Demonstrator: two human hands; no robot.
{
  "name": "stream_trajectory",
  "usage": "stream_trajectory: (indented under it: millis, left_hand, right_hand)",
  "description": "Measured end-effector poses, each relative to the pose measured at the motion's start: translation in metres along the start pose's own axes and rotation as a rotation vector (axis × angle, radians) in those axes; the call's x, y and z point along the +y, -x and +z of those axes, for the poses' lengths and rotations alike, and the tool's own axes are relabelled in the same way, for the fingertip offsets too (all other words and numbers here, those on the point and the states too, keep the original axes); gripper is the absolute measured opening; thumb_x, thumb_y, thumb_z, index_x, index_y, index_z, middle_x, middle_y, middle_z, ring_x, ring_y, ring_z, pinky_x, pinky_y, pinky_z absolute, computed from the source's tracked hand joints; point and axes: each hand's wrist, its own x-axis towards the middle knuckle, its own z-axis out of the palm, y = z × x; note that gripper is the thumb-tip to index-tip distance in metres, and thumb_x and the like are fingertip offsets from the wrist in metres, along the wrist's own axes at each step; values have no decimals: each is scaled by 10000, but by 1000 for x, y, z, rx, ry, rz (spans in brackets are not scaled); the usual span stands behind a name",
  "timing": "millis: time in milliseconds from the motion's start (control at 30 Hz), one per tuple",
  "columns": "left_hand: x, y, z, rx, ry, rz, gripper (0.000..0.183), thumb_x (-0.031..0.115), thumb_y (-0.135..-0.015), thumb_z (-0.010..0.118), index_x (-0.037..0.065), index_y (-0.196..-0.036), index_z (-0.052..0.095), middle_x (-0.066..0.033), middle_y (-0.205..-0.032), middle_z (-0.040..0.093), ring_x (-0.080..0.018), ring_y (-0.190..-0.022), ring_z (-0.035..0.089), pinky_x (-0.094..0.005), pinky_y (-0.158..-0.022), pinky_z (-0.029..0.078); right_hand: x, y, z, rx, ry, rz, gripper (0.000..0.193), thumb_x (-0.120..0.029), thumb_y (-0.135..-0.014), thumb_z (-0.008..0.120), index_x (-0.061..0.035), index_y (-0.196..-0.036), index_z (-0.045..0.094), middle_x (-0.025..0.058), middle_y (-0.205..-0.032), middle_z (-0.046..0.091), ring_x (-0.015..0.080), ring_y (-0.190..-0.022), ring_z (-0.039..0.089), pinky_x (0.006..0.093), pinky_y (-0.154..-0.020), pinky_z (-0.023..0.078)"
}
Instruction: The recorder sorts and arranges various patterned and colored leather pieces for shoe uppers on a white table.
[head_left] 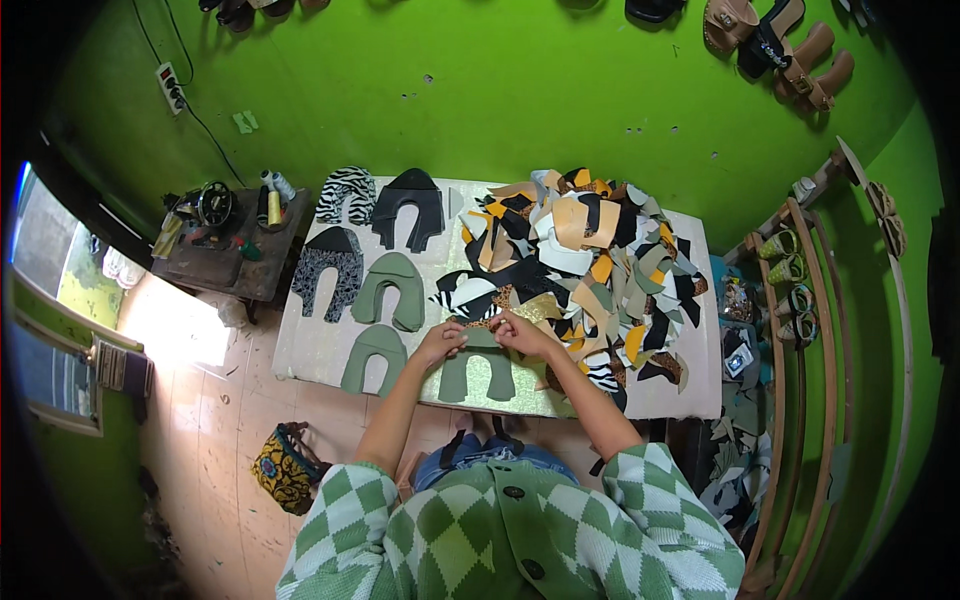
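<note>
Under the left hand and right hand stretches a pale table. Right of them sprawls a heap of scraps; the right forearm brushing it could drag bits onto the green U-shaped piece, just bodyward of the fingers. Both hands are slightly apart, fingers bent, at its curved end; their grip can't be told.

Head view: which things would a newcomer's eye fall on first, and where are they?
Probably the multicoloured heap of scraps on the right of the table, near the green wall. Next would come the U-shaped pieces on the left, and the left hand and right hand at a green piece near the front edge.
</note>
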Motion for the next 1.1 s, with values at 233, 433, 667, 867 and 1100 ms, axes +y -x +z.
stream_trajectory:
  millis: [233,433,667,867,1100]
  left_hand:
    - [-32,2,7,265,-120,146,165,78,-777,700,23,-880,584,-13,-707,586,-62,-580,546,-190,-504,450]
    - [-49,1,9,417,-309,255,173,55,-722,724,20,-850,612,-39,-689,613,-94,-625,593,-235,-558,483]
    - [-43,13,19,593,-601,293,177,55,-699,722,4,-825,608,-81,-686,632,-148,-622,606,-282,-599,488]
    - [-52,14,13,660,-653,339,162,64,-713,703,32,-845,615,-119,-744,651,-234,-681,642,-322,-614,494]
    - [-40,22,24,685,-768,197,214,157,-711,721,105,-904,646,-46,-833,674,-249,-765,647,-354,-678,497]
  right_hand:
    - [26,4,27,252,140,46,295,-2,-731,697,-23,-979,540,-6,-721,566,57,-644,527,209,-587,439]
    - [45,2,33,471,239,51,214,-13,-706,709,-9,-877,580,28,-688,595,98,-603,542,247,-581,456]
    - [54,8,34,557,414,128,252,-108,-655,765,-20,-803,581,93,-672,615,203,-621,606,307,-589,472]
    - [53,4,32,531,441,102,244,-103,-667,776,-7,-773,578,50,-603,576,124,-543,541,276,-531,445]
    - [55,1,27,476,460,124,261,-119,-643,795,-14,-774,595,47,-619,583,125,-556,548,276,-535,449]
